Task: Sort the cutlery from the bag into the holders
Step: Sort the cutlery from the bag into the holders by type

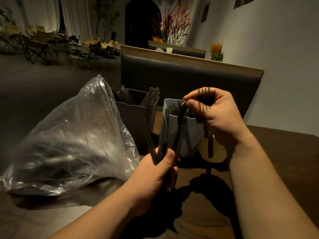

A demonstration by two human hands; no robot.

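Note:
A clear plastic bag [69,145] with dark plastic cutlery inside lies on the left of the dark wooden table [276,152]. Two grey rectangular holders stand behind it: the left holder [138,118] has dark cutlery sticking out, and the right holder [188,135] has forks in it. My left hand [155,176] grips a bunch of black cutlery [162,135] by the handles, a serrated knife among them, in front of the right holder. My right hand [214,116] holds several black forks [206,97] tines up, over the right holder, thumb and finger pinching one more fork.
A dark padded bench back [189,75] stands right behind the holders. A round pale object [215,150] sits by the right holder under my right wrist. Folding chairs [39,44] stand far left across the floor. A wall [284,57] runs along the right.

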